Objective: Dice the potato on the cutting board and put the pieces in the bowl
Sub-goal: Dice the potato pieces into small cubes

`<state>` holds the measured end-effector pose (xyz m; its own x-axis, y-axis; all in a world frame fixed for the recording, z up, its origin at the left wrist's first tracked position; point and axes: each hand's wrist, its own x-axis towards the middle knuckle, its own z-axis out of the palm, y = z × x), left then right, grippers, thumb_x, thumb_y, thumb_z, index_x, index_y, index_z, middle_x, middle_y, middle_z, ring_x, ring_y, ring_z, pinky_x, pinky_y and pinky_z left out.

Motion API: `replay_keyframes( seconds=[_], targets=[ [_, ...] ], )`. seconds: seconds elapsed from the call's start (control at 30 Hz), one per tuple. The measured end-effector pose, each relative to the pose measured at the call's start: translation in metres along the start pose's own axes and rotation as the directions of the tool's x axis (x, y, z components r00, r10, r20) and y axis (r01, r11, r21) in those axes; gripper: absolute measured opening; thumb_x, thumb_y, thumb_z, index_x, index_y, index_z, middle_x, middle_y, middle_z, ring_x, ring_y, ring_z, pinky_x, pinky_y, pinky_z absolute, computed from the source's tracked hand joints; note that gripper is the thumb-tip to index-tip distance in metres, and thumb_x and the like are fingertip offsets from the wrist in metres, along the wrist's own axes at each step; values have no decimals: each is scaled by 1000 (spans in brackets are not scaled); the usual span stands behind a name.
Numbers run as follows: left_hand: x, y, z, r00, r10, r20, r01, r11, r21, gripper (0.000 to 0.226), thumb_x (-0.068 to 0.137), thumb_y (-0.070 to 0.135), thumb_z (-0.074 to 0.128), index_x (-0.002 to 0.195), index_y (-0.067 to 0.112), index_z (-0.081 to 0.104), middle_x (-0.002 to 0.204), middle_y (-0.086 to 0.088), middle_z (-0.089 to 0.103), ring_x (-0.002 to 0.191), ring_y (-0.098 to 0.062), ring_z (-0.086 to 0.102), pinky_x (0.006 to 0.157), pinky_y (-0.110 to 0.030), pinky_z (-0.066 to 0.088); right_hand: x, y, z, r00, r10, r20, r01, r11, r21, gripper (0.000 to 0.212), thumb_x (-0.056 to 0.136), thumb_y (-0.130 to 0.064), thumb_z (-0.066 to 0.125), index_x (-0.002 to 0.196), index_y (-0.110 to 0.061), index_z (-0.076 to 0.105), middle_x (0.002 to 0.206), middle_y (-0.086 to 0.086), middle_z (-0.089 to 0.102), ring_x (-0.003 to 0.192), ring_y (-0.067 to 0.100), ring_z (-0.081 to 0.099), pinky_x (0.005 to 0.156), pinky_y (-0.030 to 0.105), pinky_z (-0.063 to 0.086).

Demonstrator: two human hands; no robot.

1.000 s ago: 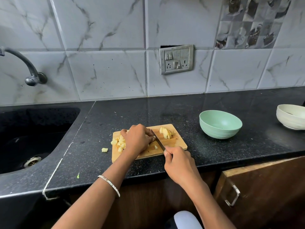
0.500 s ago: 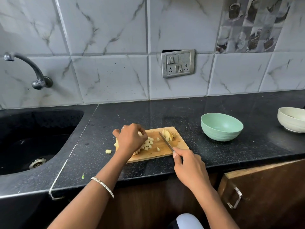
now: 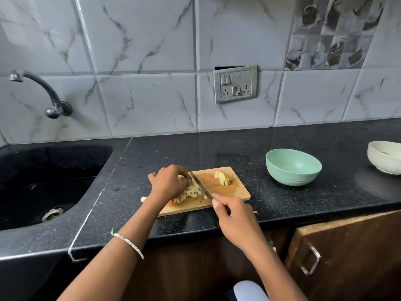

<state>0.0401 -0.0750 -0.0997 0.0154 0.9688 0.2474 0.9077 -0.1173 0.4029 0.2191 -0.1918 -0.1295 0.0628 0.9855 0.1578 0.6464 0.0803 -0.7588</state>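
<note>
As I watched through the head camera, the black speckled stone countertop (image 3: 238,148) filled most of my view, with a dark moulded sink (image 3: 43,181) sunk into its left end. The rectangular wooden cutting board (image 3: 219,185) lay near the front edge, its long axis running left to right with the left end angled nearer to me. To its right, apart from it, stood the smooth mint-green bowl (image 3: 293,168); I saw nothing inside it. A cream bowl (image 3: 384,157) was cut off by the right border.

The left hand (image 3: 169,182) arched over the board's left half, fingers curled down and gripping the diced potato (image 3: 191,193) just beside the blade; the hand hid how much lay beneath it. The right hand (image 3: 236,218) was closed round the knife (image 3: 200,185), its handle buried in the fist, with one finger extended toward the start of the blade. The thin metal blade lay across the board's short side, tip pointing away from me and slightly left.

The pale yellow cubes were heaped left of the blade. A few uncut potato slices (image 3: 223,178) leaned together near the board's far right corner. A single stray piece (image 3: 143,199) sat on the counter by the board's left edge.
</note>
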Motion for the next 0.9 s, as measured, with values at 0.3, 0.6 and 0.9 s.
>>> replay_keyframes(
  seconds=[0.3,0.6,0.9],
  targets=[
    [-8,25,6,984,132,-121,-143,986,-83,11,92,40,62,98,38,71,113,15,69,119,-17,54,93,-40,30,4,18,-34,989,40,-141,-56,993,-108,36,104,-40,46,138,-40,59,137,-10,62,128,25,53,101,38,45],
    [-1,74,45,995,97,-33,-99,993,-61,20,82,50,69,92,35,75,93,14,72,111,-19,53,91,-44,29,-1,35,-47,987,23,-158,-23,1000,0,33,102,-42,50,132,-45,62,87,-19,57,99,21,66,85,32,50],
    [1,62,42,998,36,-52,-37,999,-27,18,79,43,66,74,26,70,75,10,66,106,-18,53,90,-43,26,1,42,-45,987,18,-158,-7,997,73,32,101,-43,53,131,-41,64,76,-23,52,87,5,54,87,30,50]
  ],
)
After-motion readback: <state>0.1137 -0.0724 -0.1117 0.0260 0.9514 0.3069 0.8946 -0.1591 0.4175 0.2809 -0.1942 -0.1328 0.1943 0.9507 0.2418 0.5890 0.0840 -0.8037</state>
